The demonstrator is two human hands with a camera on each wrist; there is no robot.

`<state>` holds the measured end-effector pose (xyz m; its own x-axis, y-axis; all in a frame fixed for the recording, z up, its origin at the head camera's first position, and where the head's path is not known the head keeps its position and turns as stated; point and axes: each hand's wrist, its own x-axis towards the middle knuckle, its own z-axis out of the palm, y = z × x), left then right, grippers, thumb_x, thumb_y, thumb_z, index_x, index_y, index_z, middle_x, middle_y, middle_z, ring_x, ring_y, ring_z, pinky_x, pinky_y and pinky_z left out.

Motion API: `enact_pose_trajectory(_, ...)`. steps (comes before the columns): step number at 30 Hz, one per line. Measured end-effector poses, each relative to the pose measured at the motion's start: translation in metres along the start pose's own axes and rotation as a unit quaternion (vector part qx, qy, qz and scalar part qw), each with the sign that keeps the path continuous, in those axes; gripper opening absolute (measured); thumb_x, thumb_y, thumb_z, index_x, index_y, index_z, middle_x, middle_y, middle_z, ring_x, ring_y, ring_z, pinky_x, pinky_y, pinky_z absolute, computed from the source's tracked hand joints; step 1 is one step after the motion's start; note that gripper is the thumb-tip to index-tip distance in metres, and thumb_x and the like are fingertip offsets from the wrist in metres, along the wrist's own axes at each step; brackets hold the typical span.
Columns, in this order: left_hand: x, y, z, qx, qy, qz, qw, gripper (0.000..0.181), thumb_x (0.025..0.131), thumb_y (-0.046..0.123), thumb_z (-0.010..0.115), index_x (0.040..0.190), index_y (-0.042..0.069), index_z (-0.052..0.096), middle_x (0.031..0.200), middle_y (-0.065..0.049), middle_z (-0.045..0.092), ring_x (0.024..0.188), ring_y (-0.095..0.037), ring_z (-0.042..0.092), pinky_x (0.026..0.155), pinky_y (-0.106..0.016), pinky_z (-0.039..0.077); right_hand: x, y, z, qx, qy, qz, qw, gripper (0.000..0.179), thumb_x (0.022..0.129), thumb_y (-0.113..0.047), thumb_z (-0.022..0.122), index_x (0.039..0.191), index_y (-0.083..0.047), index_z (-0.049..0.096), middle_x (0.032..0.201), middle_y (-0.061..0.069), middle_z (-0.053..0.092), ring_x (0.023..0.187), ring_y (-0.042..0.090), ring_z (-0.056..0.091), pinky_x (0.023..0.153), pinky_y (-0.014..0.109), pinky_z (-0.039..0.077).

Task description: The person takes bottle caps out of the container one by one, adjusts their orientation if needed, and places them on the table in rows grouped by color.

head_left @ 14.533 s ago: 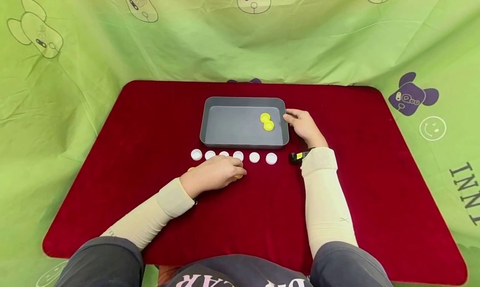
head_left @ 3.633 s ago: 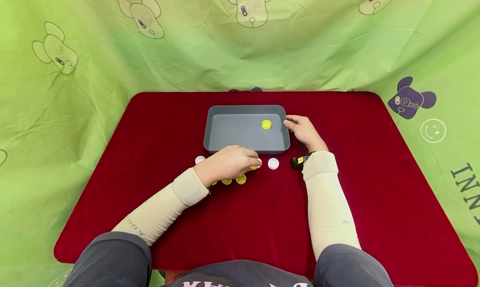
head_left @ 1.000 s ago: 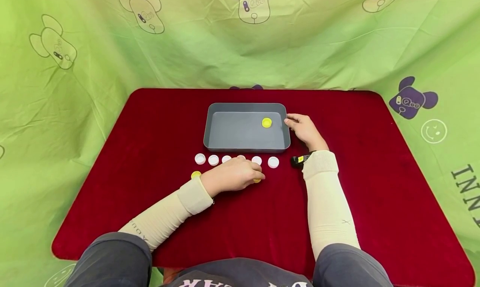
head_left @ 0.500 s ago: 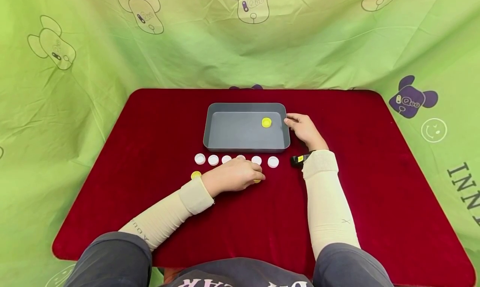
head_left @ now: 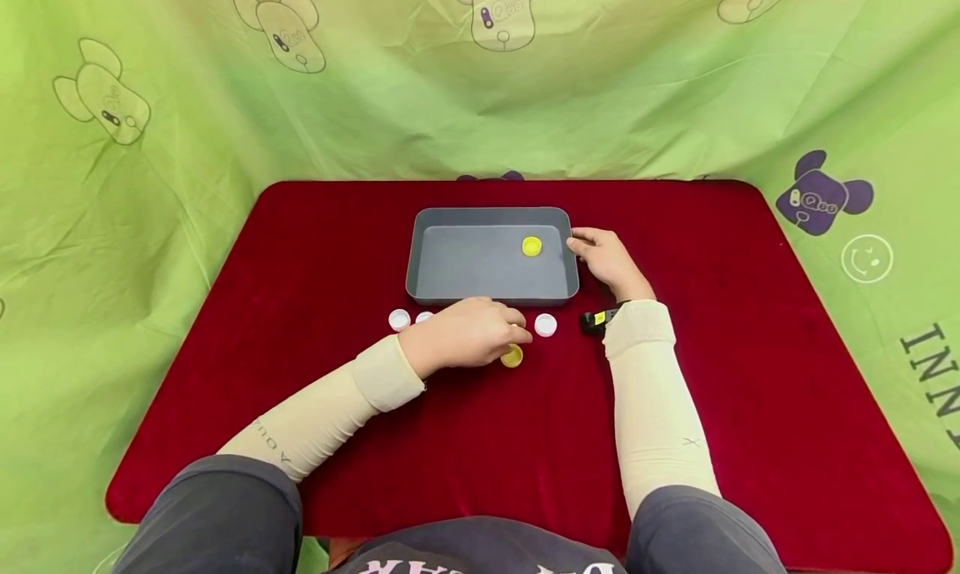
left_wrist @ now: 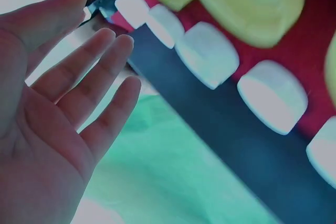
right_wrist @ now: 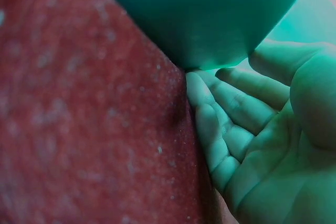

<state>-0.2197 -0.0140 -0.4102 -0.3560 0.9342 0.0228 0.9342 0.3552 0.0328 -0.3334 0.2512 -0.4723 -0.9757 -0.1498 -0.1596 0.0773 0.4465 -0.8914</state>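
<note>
My left hand [head_left: 472, 334] hovers over the row of white bottle caps, its fingers parted and holding nothing; the left wrist view shows the bare palm [left_wrist: 47, 145]. Just below its fingertips, a yellow bottle cap [head_left: 512, 356] lies on the cloth. White caps show at the row's left end [head_left: 400, 320] and right end [head_left: 546, 325]; the hand covers those between. More yellow caps [left_wrist: 252, 3] appear in the left wrist view. My right hand [head_left: 609, 262] holds the right wall of a grey tray [head_left: 491, 289], thumb at the rim. Inside the tray sits one yellow cap [head_left: 532, 247].
A red cloth [head_left: 720, 349] covers the table. Green printed fabric [head_left: 637, 91] hangs behind and at the sides. A black wrist device [head_left: 592, 322] sits by the right cuff.
One of the tray's two yellow caps was taken out and set below the white row. The left hand has just let go of that cap and lifted away; the right hand stays put.
</note>
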Motion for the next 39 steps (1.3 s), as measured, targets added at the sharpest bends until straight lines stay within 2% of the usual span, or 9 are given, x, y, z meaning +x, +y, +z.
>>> enact_pose_trajectory(7, 0.014, -0.017, -0.008, -0.007, -0.006, -0.004, 0.9999, 0.026, 0.09, 0.012, 0.064, 0.114, 0.019, 0.073, 0.104, 0.006, 0.065, 0.092, -0.01, 0.062, 0.069, -0.033, 0.047, 0.0, 0.002, 0.0, 0.01, 0.002, -0.001, 0.9999, 0.045, 0.1, -0.022, 0.055, 0.139, -0.001, 0.051, 0.128, 0.017, 0.057, 0.102, 0.029, 0.054, 0.088, 0.04, 0.044)
enact_pose_trajectory(12, 0.025, -0.035, -0.014, -0.021, -0.018, -0.014, 0.9995, 0.028, 0.091, 0.009, 0.063, 0.115, 0.018, 0.072, 0.107, 0.004, 0.066, 0.088, -0.015, 0.063, 0.075, -0.036, 0.051, 0.0, 0.001, 0.0, 0.005, 0.004, -0.008, 0.9999, 0.044, 0.1, -0.022, 0.055, 0.139, -0.001, 0.052, 0.128, 0.017, 0.058, 0.102, 0.029, 0.054, 0.088, 0.04, 0.044)
enact_pose_trajectory(20, 0.043, -0.068, -0.02, -0.051, -0.045, -0.053, 0.9963, 0.029, 0.092, 0.012, 0.065, 0.121, 0.015, 0.069, 0.12, 0.0, 0.064, 0.106, -0.016, 0.061, 0.084, -0.036, 0.051, 0.0, 0.0, -0.001, 0.008, -0.005, -0.005, 0.9999, 0.046, 0.1, -0.022, 0.055, 0.14, 0.001, 0.05, 0.13, 0.018, 0.056, 0.105, 0.029, 0.055, 0.09, 0.041, 0.044)
enact_pose_trajectory(27, 0.061, -0.093, -0.013, -0.076, -0.074, -0.094, 0.9899, 0.034, 0.092, 0.011, 0.067, 0.126, 0.015, 0.067, 0.126, -0.001, 0.062, 0.115, -0.016, 0.057, 0.092, -0.036, 0.048, 0.0, 0.002, -0.002, 0.009, -0.001, -0.009, 0.9999, 0.044, 0.1, -0.019, 0.055, 0.139, 0.002, 0.051, 0.128, 0.019, 0.057, 0.103, 0.029, 0.055, 0.089, 0.04, 0.044)
enact_pose_trajectory(32, 0.073, -0.107, -0.01, -0.084, -0.071, -0.102, 0.9887, 0.035, 0.092, 0.009, 0.064, 0.127, 0.014, 0.067, 0.125, -0.001, 0.062, 0.114, -0.017, 0.057, 0.092, -0.037, 0.048, 0.0, 0.003, -0.002, 0.005, -0.003, -0.003, 1.0, 0.045, 0.101, -0.021, 0.055, 0.14, 0.001, 0.05, 0.129, 0.019, 0.056, 0.104, 0.03, 0.054, 0.09, 0.041, 0.044)
enact_pose_trajectory(39, 0.085, -0.117, -0.015, -0.098, -0.064, -0.12, 0.9858, 0.035, 0.093, 0.011, 0.065, 0.128, 0.012, 0.065, 0.125, -0.004, 0.062, 0.116, -0.018, 0.055, 0.096, -0.035, 0.045, 0.0, 0.002, -0.003, 0.009, 0.0, -0.004, 1.0, 0.044, 0.101, -0.021, 0.055, 0.14, 0.0, 0.051, 0.128, 0.019, 0.057, 0.103, 0.029, 0.054, 0.089, 0.041, 0.044)
